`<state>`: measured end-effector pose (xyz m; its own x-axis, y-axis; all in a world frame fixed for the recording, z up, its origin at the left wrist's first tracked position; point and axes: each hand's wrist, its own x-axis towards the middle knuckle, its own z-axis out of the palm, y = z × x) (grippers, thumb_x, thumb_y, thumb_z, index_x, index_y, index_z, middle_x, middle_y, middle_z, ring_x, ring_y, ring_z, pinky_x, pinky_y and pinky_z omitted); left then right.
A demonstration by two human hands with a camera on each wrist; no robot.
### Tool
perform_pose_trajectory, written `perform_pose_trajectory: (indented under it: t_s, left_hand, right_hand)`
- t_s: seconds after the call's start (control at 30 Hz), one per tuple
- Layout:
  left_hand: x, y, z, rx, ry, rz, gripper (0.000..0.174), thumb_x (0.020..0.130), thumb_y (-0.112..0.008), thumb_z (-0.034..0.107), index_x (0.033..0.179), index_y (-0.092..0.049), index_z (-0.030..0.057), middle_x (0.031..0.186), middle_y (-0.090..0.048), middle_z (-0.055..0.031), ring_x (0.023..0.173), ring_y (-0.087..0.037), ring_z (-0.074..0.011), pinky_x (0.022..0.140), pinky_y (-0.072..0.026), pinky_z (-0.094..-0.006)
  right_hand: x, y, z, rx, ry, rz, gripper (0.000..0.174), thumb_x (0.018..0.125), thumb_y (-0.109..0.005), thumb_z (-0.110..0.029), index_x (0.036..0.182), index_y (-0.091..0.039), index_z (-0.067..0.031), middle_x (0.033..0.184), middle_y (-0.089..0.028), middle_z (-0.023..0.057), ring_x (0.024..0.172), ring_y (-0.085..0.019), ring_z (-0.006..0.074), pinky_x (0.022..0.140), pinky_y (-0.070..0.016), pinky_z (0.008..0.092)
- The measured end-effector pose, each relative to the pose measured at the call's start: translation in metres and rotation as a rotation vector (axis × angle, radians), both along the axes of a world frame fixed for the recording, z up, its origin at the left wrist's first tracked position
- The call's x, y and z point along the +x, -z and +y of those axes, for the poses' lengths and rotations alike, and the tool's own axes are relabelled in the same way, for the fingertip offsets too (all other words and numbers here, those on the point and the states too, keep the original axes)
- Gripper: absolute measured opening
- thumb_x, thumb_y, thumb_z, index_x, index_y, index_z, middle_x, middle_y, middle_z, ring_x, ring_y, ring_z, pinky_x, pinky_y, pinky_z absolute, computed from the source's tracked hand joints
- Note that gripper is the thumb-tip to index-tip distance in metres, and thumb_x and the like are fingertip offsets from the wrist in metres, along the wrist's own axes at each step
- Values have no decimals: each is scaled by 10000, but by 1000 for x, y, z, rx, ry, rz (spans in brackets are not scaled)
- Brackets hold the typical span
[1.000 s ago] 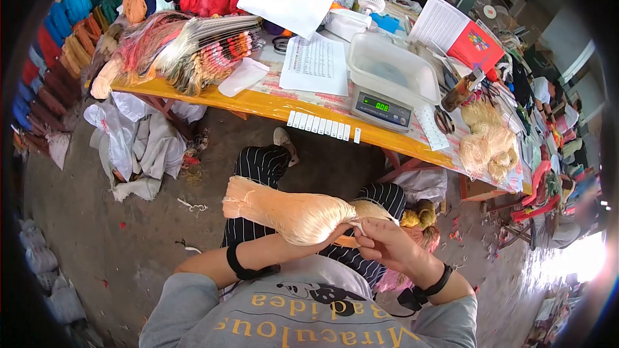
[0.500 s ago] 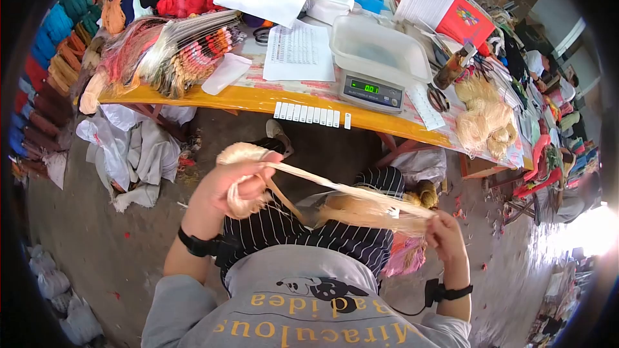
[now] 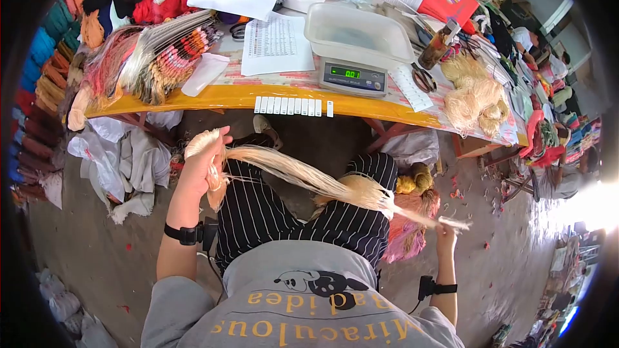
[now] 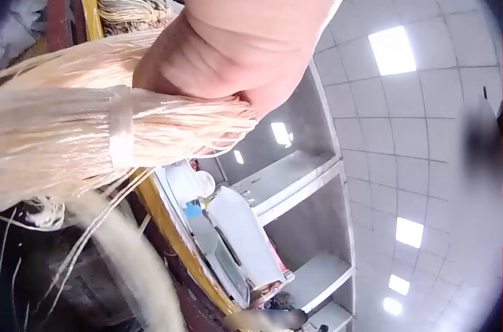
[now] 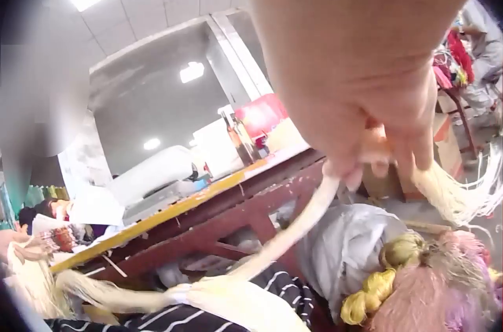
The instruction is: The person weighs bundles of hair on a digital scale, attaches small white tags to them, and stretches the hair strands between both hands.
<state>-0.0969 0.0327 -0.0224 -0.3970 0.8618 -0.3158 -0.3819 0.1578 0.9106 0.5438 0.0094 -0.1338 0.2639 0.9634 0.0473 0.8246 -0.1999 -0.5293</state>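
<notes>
My left hand [image 3: 201, 166] grips a pale peach skein of thread [image 4: 55, 132] over the left thigh. A white tie [image 4: 120, 128] wraps that skein in the left wrist view. From beside this hand a loose hank of thread [image 3: 293, 171] stretches across the lap, with a thicker bundle [image 3: 364, 193] over the right thigh. Out to the right, my right hand [image 3: 445, 237] pinches the hank's thin, taut end. In the right wrist view, a frayed tail [image 5: 452, 194] sticks out past the fingers.
On the table [image 3: 232, 98] ahead stand a scale [image 3: 353, 77] with a plastic tub [image 3: 358, 32], printed sheets [image 3: 277, 45], scissors [image 3: 423, 79] and beige skeins [image 3: 474, 100]. Yellow and pink skeins [image 3: 412, 203] hang by the right knee. White sacks [image 3: 129, 161] lie on the floor at left.
Both hands were together at the peach skein; they have moved apart, left hand leftward, right hand far right, drawing the hank out between them. The scale display went from 0.08 to 0.01.
</notes>
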Motion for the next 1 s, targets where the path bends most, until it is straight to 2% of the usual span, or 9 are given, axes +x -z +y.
perform_pose_trajectory:
  t_s: [0.1,0.23,0.3,0.37,0.53,0.6,0.67,0.83,1.0]
  left_hand:
    - [-14,-1,-16,76,285,-397,379,935,-500,287,1111,-569,-42,780,-564,-18,453,-345,-16,399,-259,-182]
    - [26,-13,-27,46,384,-404,359,893,-559,276,939,-588,-79,702,-558,-90,453,-435,-83,413,-342,-196]
    - [54,-6,-28,-11,490,-399,310,898,-555,263,952,-607,-37,844,-623,-101,641,-529,-88,491,-403,-179]
    - [87,-23,-30,56,652,-215,358,928,-507,299,1144,-557,18,1148,-583,-73,1045,-538,-117,814,-446,-266]
    - [131,-30,-34,103,732,-570,486,952,-477,287,1330,-378,-2,1307,-484,-90,1149,-494,-182,939,-430,-350]
    - [130,-34,-37,85,708,-481,483,951,-479,310,1316,-402,2,1303,-489,-88,1158,-484,-177,985,-396,-339]
    - [128,-31,-40,169,715,-203,490,975,-418,338,1348,-374,23,1338,-454,-74,1153,-476,-148,940,-420,-300]
    - [123,-23,-44,63,646,-194,517,962,-424,386,1333,-401,27,1264,-506,-78,1141,-498,-149,981,-400,-299]
    - [119,-5,-38,88,499,-824,488,961,-416,354,1293,-392,-4,1281,-486,-130,1183,-491,-248,998,-416,-391]
  right_hand:
    - [6,39,3,-63,-73,220,256,837,-620,-143,1032,-604,23,956,-632,89,893,-593,138,719,-498,271]
    - [-117,-56,33,-117,-293,353,252,858,-583,-122,1067,-588,19,952,-637,93,834,-608,133,744,-497,272]
    - [-183,-98,42,-243,-469,647,238,881,-541,-111,1077,-589,14,948,-647,83,821,-624,134,731,-490,262]
    - [-243,-129,41,-393,-603,876,219,898,-518,-107,1059,-601,15,911,-647,76,804,-633,120,682,-483,237]
    - [-334,-141,29,-366,-941,903,152,854,-610,-72,961,-607,35,775,-562,34,633,-580,96,514,-434,209]
    - [-344,-143,28,-500,-938,870,118,836,-631,-67,886,-596,34,811,-550,35,595,-539,89,508,-411,211]
    - [-348,-135,26,-353,-909,892,106,827,-640,-63,832,-581,25,775,-532,28,579,-502,76,504,-390,209]
    - [-342,-136,27,55,-963,641,79,834,-626,-41,832,-573,17,768,-512,10,613,-483,58,526,-395,208]
    - [-333,-140,27,-649,-557,1532,102,924,-500,-103,944,-535,-9,858,-581,66,611,-541,107,533,-427,207]
